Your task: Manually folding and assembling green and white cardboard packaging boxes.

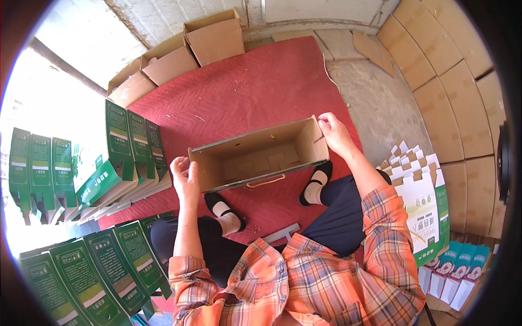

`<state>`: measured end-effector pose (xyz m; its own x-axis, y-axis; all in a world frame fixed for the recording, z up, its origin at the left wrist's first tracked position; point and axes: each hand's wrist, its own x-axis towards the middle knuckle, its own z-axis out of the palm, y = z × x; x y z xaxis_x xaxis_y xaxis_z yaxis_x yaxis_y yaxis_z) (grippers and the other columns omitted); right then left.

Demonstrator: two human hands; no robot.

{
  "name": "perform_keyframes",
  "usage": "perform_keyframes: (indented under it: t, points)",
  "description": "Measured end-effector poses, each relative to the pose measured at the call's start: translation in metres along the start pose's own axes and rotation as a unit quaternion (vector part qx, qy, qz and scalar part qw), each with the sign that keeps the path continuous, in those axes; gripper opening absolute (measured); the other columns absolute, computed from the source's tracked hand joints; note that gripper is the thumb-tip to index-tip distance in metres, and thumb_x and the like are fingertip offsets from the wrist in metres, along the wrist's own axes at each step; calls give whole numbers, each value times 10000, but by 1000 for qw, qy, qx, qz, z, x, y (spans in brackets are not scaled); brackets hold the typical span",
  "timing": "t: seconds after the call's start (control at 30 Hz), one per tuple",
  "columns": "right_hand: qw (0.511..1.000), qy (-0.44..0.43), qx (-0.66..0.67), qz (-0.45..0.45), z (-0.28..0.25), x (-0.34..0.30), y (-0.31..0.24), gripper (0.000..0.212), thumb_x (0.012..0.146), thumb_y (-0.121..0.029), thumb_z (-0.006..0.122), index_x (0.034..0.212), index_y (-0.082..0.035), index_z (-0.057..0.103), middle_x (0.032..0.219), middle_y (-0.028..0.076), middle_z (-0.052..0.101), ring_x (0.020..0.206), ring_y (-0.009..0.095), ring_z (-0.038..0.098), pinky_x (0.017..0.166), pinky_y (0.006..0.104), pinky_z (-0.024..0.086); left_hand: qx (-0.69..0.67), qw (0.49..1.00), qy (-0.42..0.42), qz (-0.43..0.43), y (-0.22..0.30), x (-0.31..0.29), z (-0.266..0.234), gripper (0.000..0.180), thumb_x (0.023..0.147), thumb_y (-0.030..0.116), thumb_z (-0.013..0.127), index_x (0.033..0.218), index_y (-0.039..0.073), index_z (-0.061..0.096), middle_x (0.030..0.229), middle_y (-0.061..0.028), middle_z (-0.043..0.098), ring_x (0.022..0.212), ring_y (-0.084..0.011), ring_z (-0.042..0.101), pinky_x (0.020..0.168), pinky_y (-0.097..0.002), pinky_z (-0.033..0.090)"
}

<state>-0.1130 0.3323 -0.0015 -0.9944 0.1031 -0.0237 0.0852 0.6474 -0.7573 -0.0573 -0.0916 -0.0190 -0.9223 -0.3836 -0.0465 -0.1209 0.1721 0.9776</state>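
An oblong cardboard box (255,157) with an open top is between my two hands, above the red mat. Its inside is bare brown card with flaps at the bottom, and a green edge shows along its rim. A yellow cord handle (266,181) hangs on its near side. My left hand (186,176) grips the box's left end, fingers curled at the rim. At the right end, my right hand (334,133) holds the upper corner, with its thumb and fingers closed on the card. Parts of both hands' fingers are hidden behind the box's edges.
Green printed cartons stand in rows at left (120,136) and lower left (89,269). White-and-green cartons (418,206) stack at right, near pink-and-teal boxes (462,261). Brown cartons (454,103) wall the right side. Open brown boxes (215,41) line the red mat's (244,81) far edge.
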Motion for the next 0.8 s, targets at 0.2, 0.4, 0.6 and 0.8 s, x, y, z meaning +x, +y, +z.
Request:
perform_keyframes:
  t: [0.2, 0.4, 0.6, 0.8]
  points:
    - [988, -58, -94, -105, -11, -17, -26, 250, 843, -141, 683, 1054, -112, 552, 1201, 155, 599, 1027, 343, 621, 856, 418, 506, 382, 895, -79, 218, 35, -13, 14, 569, 728, 7, 749, 1249, 82, 531, 1322, -155, 452, 1102, -327, 577, 894, -374, 500]
    - [975, -61, -189, -95, 6, -13, -34, 479, 824, -88, 675, 1278, -126, 525, 1168, 134, 574, 1015, 350, 611, 830, 433, 517, 428, 891, -134, 76, 67, -11, 26, 864, 617, 53, 836, 1388, 112, 448, 1366, -169, 415, 1120, -355, 568, 912, -399, 511]
    - [974, -60, -192, -107, 14, -11, -31, 527, 817, -67, 671, 1309, -113, 490, 1118, 143, 577, 987, 357, 609, 818, 448, 519, 520, 836, -147, 94, 57, -6, 25, 1040, 580, 80, 864, 1465, 131, 320, 1395, -162, 393, 1098, -338, 591, 900, -405, 526]
    - [965, -62, -217, -136, 15, -13, -26, 502, 838, 1, 539, 1318, -142, 495, 1114, 131, 571, 988, 344, 602, 819, 447, 521, 550, 817, -163, 62, 69, -13, 29, 1071, 575, 82, 871, 1472, 94, 286, 1432, -155, 369, 1085, -344, 606, 865, -405, 541]
